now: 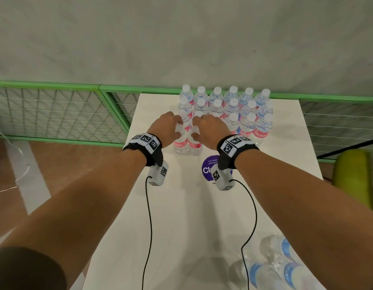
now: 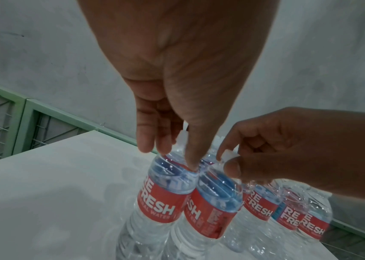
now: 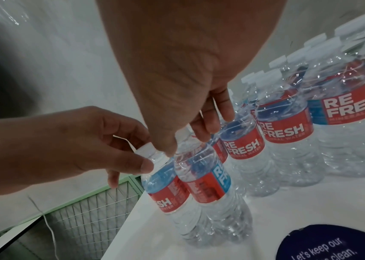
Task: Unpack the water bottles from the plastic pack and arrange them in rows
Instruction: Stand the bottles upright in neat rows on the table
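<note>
At the centre of the head view both hands reach down onto two bottles standing side by side on the white surface (image 1: 275,185); the left hand (image 1: 167,128) has its fingers and thumb curled about the neck and white cap of the left front bottle (image 1: 180,143), and the right hand (image 1: 210,130) is likewise curled, thumb and fingertips pinching around the cap of the right front bottle (image 1: 195,144); in the left wrist view the left thumb lies down against the bottle's shoulder while the fingers hang behind the cap; both bottles stand upright and touching each other, directly beneath the hands; their labels are red with a blue panel and white lettering that reads "RE FRESH" over "MINERAL WATER"; just behind and to the right of them, toward the upper centre of the frame, the arranged bottles (image 1: 231,105) stand in three rows with white caps and the same label; a round purple sticker (image 1: 207,167) lies on the surface just below the right wrist, its white text reading "Let's keep our" and "clean"; at the lower right of the head view the plastic pack (image 1: 273,266) lies blurred, with blue-labelled bottles inside, well apart from the hands
</note>
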